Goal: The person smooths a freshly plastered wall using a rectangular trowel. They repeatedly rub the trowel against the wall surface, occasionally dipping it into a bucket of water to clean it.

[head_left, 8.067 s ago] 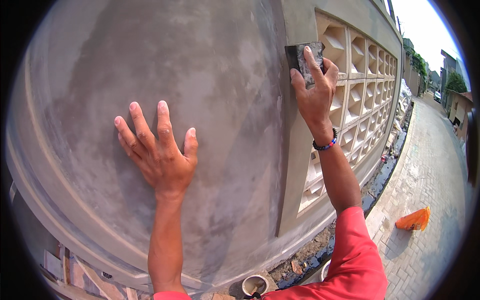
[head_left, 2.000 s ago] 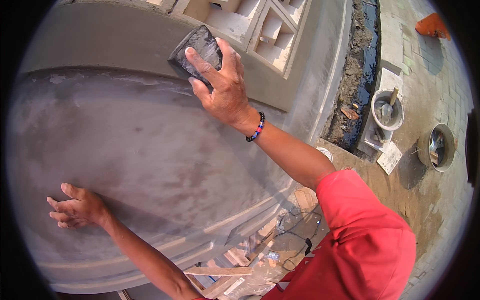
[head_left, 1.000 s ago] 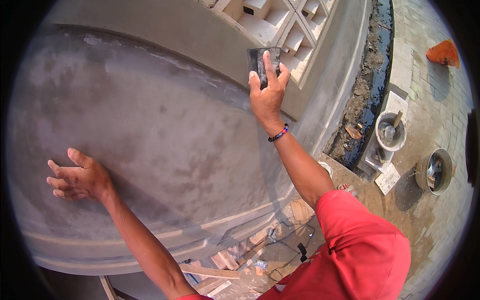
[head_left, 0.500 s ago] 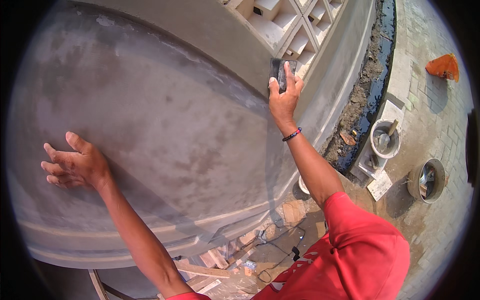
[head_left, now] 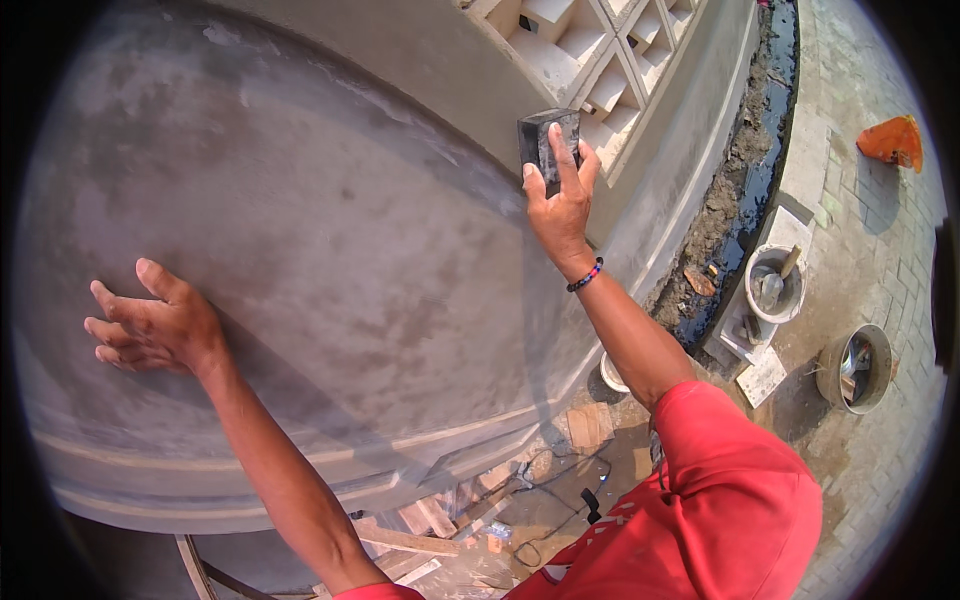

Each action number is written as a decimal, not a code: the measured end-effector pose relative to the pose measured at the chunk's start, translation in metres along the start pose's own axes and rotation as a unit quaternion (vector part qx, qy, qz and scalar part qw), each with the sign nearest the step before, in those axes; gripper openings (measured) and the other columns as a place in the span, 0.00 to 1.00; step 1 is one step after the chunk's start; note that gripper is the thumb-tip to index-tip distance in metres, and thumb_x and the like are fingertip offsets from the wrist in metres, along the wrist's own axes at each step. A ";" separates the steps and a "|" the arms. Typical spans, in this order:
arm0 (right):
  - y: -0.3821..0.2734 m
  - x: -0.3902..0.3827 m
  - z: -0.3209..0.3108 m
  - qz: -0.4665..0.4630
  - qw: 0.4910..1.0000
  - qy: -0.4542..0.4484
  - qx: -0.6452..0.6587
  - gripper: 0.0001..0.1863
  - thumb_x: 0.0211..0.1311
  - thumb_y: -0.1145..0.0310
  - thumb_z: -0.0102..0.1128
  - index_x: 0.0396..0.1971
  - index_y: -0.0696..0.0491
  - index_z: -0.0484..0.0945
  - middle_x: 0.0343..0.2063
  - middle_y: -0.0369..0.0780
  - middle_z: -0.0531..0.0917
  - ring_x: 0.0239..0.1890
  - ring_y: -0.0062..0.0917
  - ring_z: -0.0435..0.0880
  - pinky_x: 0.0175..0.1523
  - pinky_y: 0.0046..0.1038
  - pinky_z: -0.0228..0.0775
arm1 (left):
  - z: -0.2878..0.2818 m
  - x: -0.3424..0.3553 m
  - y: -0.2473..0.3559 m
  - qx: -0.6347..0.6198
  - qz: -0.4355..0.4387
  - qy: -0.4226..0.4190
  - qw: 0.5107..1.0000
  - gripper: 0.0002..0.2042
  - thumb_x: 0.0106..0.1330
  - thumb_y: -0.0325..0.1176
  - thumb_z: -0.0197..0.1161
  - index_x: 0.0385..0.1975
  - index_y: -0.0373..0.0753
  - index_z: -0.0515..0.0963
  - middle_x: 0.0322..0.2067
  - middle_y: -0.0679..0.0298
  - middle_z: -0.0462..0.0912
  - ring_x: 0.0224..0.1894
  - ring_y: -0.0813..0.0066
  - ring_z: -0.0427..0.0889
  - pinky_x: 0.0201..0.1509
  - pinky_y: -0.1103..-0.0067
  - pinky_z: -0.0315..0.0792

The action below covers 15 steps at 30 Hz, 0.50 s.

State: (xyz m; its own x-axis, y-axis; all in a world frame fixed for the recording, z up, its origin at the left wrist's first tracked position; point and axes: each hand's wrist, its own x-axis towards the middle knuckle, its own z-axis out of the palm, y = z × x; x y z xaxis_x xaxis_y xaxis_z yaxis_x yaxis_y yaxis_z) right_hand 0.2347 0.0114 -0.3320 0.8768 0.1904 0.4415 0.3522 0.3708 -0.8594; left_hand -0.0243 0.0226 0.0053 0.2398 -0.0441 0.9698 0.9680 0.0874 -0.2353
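Note:
My right hand grips a dark grey rectangular block, fingers along its face and thumb at its side. The block is at the edge of the grey plastered wall, close to the white lattice; whether it touches the plaster is not clear. On the left, my left hand has its fingers apart over the smooth, patchy plaster surface. It holds nothing, and I cannot tell whether the fingertips press on the plaster.
To the right, a ditch with dark water and mud runs along the wall. Beyond it stand a white bucket holding a trowel, a round tub with tools, and an orange bag on paving. Wood scraps and cables lie below.
My right hand has shifted slightly left and tilted the block, so that more of its side shows. My left hand stays nearly in place.

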 end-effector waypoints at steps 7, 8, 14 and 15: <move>-0.015 0.027 0.009 0.043 0.999 0.024 0.019 0.33 0.58 0.67 0.64 0.66 0.44 0.70 0.56 0.56 0.63 0.61 0.49 0.65 0.66 0.44 0.60 | -0.001 0.002 0.002 -0.004 0.007 0.008 1.000 0.33 0.71 0.60 0.48 0.70 0.48 0.59 0.70 0.39 0.51 0.73 0.32 0.43 0.72 0.46 0.45; -0.011 0.016 0.006 0.013 1.000 0.006 0.009 0.33 0.59 0.67 0.64 0.66 0.44 0.70 0.56 0.56 0.63 0.61 0.49 0.65 0.66 0.44 0.61 | 0.000 0.001 0.001 -0.001 0.008 0.008 1.000 0.33 0.71 0.60 0.48 0.70 0.48 0.59 0.69 0.38 0.51 0.73 0.32 0.43 0.72 0.46 0.46; 0.011 0.016 -0.002 0.109 0.993 0.003 0.044 0.34 0.58 0.66 0.65 0.67 0.44 0.69 0.56 0.56 0.64 0.62 0.50 0.64 0.66 0.44 0.61 | -0.003 0.002 0.002 0.002 0.002 0.004 1.000 0.33 0.71 0.60 0.48 0.70 0.47 0.58 0.69 0.38 0.51 0.73 0.31 0.43 0.72 0.46 0.46; -0.002 0.027 0.003 0.075 0.997 0.014 0.008 0.34 0.58 0.66 0.65 0.67 0.44 0.69 0.57 0.55 0.63 0.62 0.50 0.64 0.66 0.44 0.61 | -0.003 0.002 0.003 -0.004 0.000 0.004 1.000 0.34 0.71 0.60 0.48 0.70 0.47 0.58 0.70 0.38 0.51 0.73 0.31 0.43 0.72 0.46 0.46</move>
State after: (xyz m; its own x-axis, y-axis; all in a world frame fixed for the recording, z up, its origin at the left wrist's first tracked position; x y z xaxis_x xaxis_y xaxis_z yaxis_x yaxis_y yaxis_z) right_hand 0.2567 0.0187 -0.3175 0.9279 0.2192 0.3016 0.2120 0.3554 -0.9104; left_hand -0.0202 0.0197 0.0064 0.2405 -0.0520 0.9693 0.9685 0.0791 -0.2361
